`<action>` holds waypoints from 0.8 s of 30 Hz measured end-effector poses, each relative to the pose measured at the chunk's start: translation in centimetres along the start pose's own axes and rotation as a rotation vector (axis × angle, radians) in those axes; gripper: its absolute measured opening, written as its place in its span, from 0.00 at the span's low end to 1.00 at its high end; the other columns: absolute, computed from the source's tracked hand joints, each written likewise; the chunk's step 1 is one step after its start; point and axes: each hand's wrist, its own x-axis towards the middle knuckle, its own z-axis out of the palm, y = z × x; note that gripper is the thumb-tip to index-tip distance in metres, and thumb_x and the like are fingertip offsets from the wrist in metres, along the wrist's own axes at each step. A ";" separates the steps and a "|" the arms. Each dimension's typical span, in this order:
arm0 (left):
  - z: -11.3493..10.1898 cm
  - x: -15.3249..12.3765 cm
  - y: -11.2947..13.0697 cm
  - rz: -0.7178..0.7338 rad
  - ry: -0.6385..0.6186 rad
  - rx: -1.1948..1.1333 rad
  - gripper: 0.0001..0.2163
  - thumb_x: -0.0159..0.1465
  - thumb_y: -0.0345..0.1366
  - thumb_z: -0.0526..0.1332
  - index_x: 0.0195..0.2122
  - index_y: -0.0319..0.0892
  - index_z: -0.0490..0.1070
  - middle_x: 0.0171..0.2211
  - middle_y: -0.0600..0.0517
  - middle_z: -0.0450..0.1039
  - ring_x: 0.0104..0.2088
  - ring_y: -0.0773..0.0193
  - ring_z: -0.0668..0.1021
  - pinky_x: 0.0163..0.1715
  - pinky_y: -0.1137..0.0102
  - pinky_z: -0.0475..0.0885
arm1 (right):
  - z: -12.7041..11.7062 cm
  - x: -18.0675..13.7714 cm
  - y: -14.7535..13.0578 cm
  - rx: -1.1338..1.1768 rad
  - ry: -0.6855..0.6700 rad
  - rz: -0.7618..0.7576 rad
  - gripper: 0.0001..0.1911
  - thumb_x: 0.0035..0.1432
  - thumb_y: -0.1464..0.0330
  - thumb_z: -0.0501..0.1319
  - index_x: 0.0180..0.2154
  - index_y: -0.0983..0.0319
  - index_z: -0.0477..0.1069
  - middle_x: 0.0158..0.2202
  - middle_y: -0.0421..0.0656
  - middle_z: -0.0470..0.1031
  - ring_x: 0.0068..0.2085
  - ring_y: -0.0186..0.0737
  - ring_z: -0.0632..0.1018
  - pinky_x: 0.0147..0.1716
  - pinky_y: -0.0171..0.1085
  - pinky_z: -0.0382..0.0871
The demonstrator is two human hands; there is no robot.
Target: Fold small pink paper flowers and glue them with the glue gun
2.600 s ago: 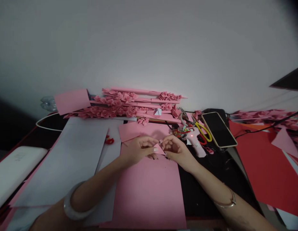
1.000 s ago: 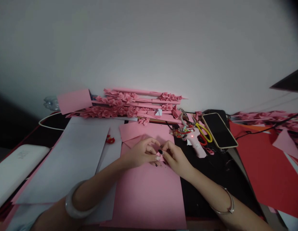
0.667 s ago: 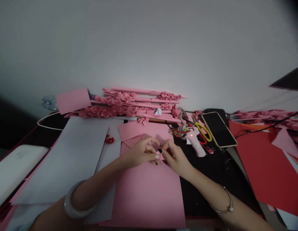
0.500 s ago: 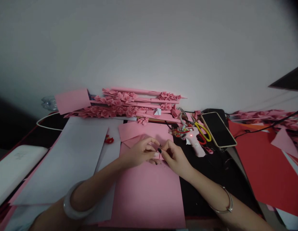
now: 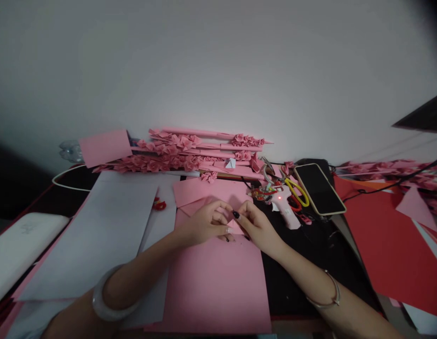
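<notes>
Between my hands is a small folded piece of pink paper [image 5: 235, 227] with a crease down its middle. My left hand [image 5: 208, 222] pinches its left side, thumb in front and fingers behind. My right hand [image 5: 256, 225] grips its upper right edge, with the dark-nailed thumb on top; the other fingers are partly hidden. Both hands are just above a large pink sheet [image 5: 218, 287]. Behind them lie smaller pink sheets [image 5: 190, 192] and a pink paper flower [image 5: 209, 177].
Pink paper flower stems [image 5: 183, 150] lie along the wall. To the right are a glue gun [image 5: 285, 207] with a red light, yellow-handled scissors [image 5: 297, 192], a phone [image 5: 320, 188] and red sheets [image 5: 387, 245]. White sheets [image 5: 98, 235] and a white box-like object [image 5: 26, 249] lie left.
My right thumb has shifted up slightly along the folded pink paper, and more of its creased face shows. My left hand keeps its hold almost unmoved.
</notes>
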 end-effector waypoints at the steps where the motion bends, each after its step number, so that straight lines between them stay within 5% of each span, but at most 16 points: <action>1: 0.0 0.0 0.0 0.000 -0.004 -0.003 0.15 0.55 0.30 0.66 0.41 0.41 0.62 0.23 0.58 0.73 0.27 0.61 0.82 0.32 0.67 0.73 | 0.0 0.0 -0.1 0.024 -0.008 0.012 0.11 0.65 0.62 0.52 0.31 0.59 0.57 0.20 0.31 0.56 0.18 0.29 0.58 0.18 0.30 0.51; 17: -0.1 0.0 -0.6 0.030 -0.064 -0.018 0.16 0.56 0.32 0.67 0.40 0.42 0.60 0.21 0.59 0.72 0.28 0.58 0.83 0.31 0.66 0.75 | -0.1 0.0 -0.6 -0.311 -0.100 -0.172 0.14 0.62 0.71 0.51 0.24 0.59 0.52 0.20 0.33 0.53 0.22 0.30 0.56 0.22 0.31 0.51; 24: 0.0 -0.2 0.0 0.031 -0.046 -0.016 0.17 0.56 0.32 0.67 0.41 0.42 0.60 0.22 0.59 0.73 0.28 0.59 0.83 0.31 0.67 0.75 | -0.4 0.1 -0.9 -0.273 -0.135 -0.124 0.17 0.65 0.63 0.50 0.24 0.60 0.54 0.19 0.33 0.53 0.21 0.31 0.57 0.21 0.31 0.50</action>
